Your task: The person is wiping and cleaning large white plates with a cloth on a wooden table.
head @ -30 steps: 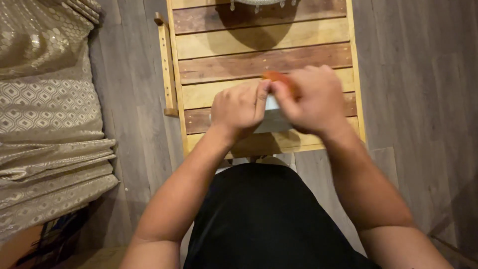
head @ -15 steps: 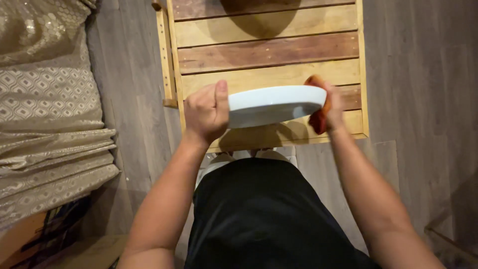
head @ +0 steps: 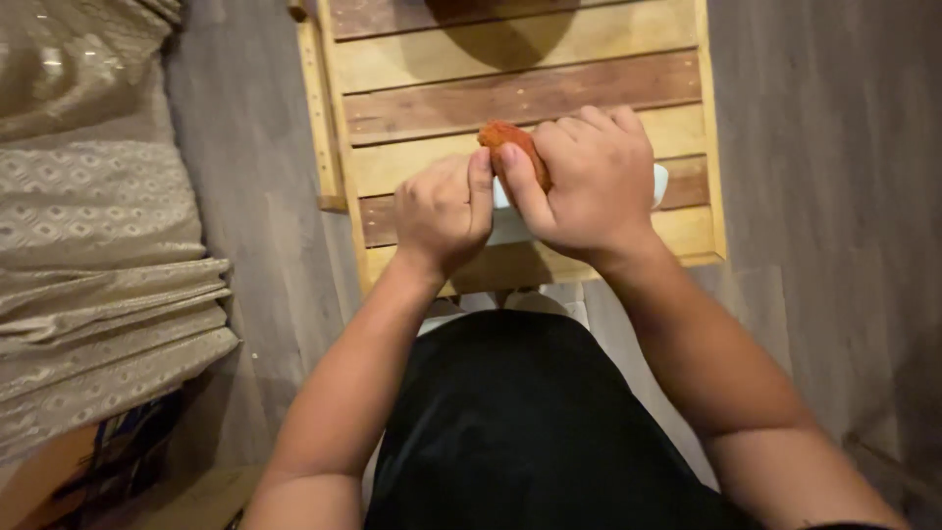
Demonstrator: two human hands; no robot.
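Observation:
Both hands meet over the near edge of a slatted wooden table [head: 422, 59]. My right hand [head: 589, 182] is closed around an orange-red cloth or sponge [head: 510, 142] that pokes out above the thumb. My left hand [head: 442, 211] grips the left side of a white plate [head: 510, 221]. The plate is mostly hidden under the hands; a sliver of its rim shows at the right of my right hand. The orange piece presses against the plate between the two hands.
A round shadow falls on the far planks of the table. Folded beige patterned fabric [head: 88, 226] lies on the left. Grey wood-look floor [head: 824, 196] runs on both sides. My black garment [head: 530, 422] fills the lower middle.
Half a second ago the plate was held edge-on, hands apart at its two ends. Now the hands have come together and the plate is covered, with the orange piece on top.

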